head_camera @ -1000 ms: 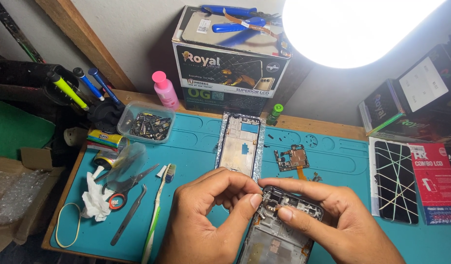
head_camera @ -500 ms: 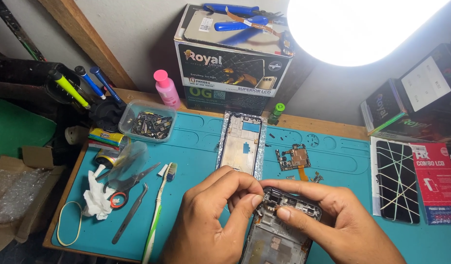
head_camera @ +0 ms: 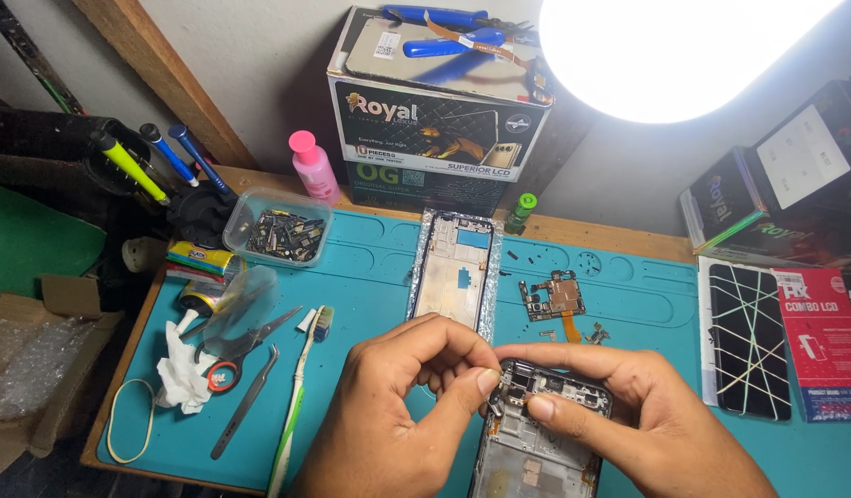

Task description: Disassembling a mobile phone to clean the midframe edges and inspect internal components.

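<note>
An opened phone body (head_camera: 536, 452) with its inner frame showing lies on the teal work mat (head_camera: 370, 267) at the bottom centre. My left hand (head_camera: 398, 415) pinches at a small part at the phone's top left corner. My right hand (head_camera: 628, 415) steadies the top edge, thumb pressing on the inner parts. Beyond them lies a separate phone middle frame (head_camera: 453, 267), upright on the mat. To its right sits a small circuit board (head_camera: 555, 297) with an orange flex cable, and tiny screws (head_camera: 596, 334) lie nearby.
Toothbrush (head_camera: 301, 387), tweezers (head_camera: 246, 401), scissors (head_camera: 227, 355), a white tissue (head_camera: 178, 373) and a rubber band (head_camera: 130, 420) lie on the mat's left. A clear tub of small parts (head_camera: 280, 231), pink bottle (head_camera: 312, 166), green-capped bottle (head_camera: 520, 212), stacked boxes (head_camera: 435, 120) with blue pliers (head_camera: 462, 28), and cracked screen (head_camera: 744, 337) surround.
My hands stay on the phone's top edge. The left fingers have closed a little tighter onto the corner. The view has shifted slightly.
</note>
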